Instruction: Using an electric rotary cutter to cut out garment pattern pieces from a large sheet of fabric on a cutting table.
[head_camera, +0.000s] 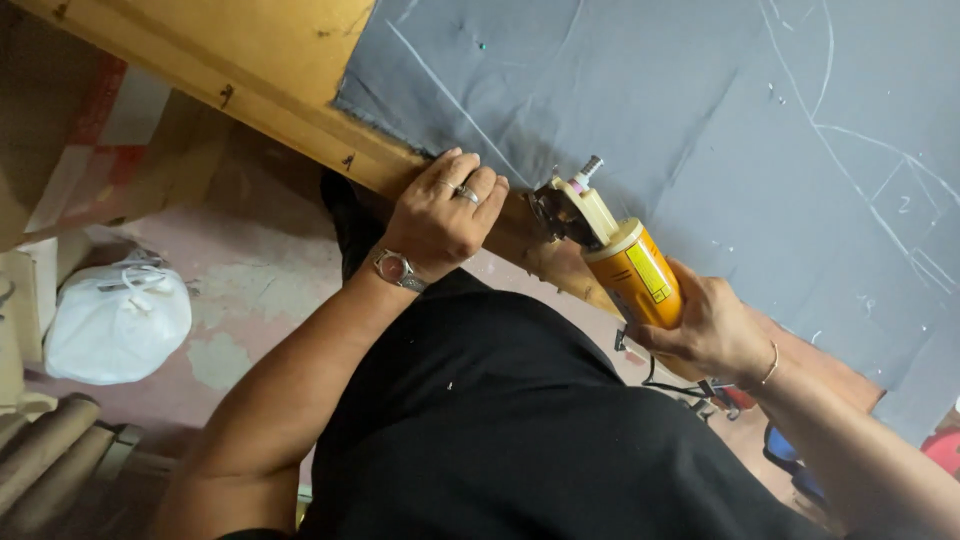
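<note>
Grey cloth (650, 90) marked with white chalk lines lies flat on a wooden table (250, 60). My right hand (705, 325) grips the orange body of an electric rotary fabric cutter (610, 250), whose round blade sits at the cloth's near edge. My left hand (445, 215), with a ring and a wristwatch, rests with its fingers curled over the table's edge, pressing the edge of the cloth just left of the blade.
A white tied bag (115, 320) sits on the pinkish floor at the left. Cardboard tubes (45, 450) lie at the lower left. Cardboard sheets (90, 140) lean under the table. Red and blue objects (800, 460) show at the lower right.
</note>
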